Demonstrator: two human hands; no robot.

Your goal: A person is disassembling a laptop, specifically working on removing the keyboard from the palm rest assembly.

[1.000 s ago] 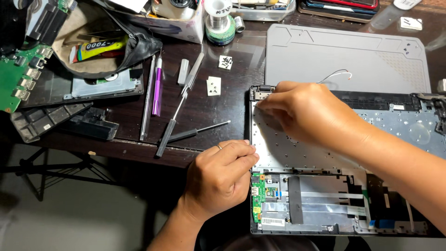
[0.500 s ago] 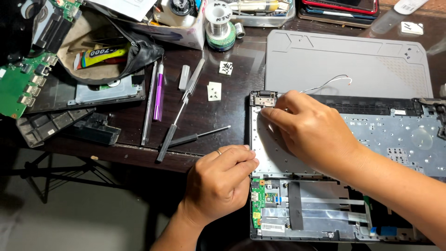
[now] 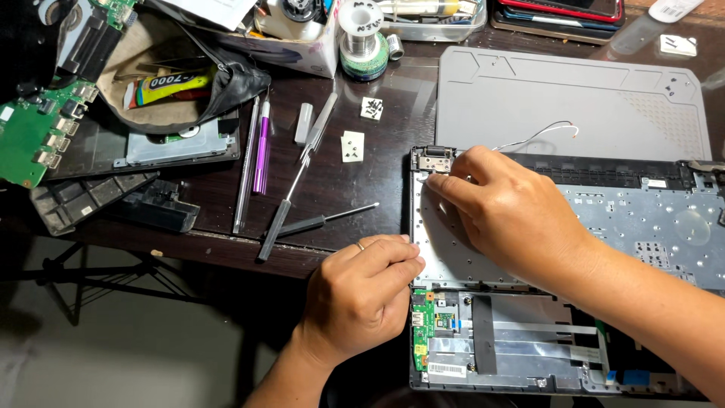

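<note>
An opened laptop base (image 3: 664, 219) lies upside down on the dark table, its silver metal plate and a small green board (image 3: 423, 325) exposed. My right hand (image 3: 513, 215) rests on the plate's top left corner, fingertips pinched right below the metal hinge (image 3: 436, 159); whether they hold anything is hidden. My left hand (image 3: 362, 295) sits at the base's left edge, fingers curled and pressing against the plate's side. A thin white wire (image 3: 540, 134) runs from the hinge area onto the grey mat.
A grey work mat (image 3: 566, 98) lies behind the laptop. Left of it are two black screwdrivers (image 3: 321, 221), a purple pen (image 3: 261, 147), tweezers, two small white squares, a solder spool (image 3: 361, 30), a pouch, a green circuit board (image 3: 34, 143) and black plastic parts.
My right hand has shifted slightly toward the hinge corner. My left hand stays at the base's left edge. The view has drifted a little.
</note>
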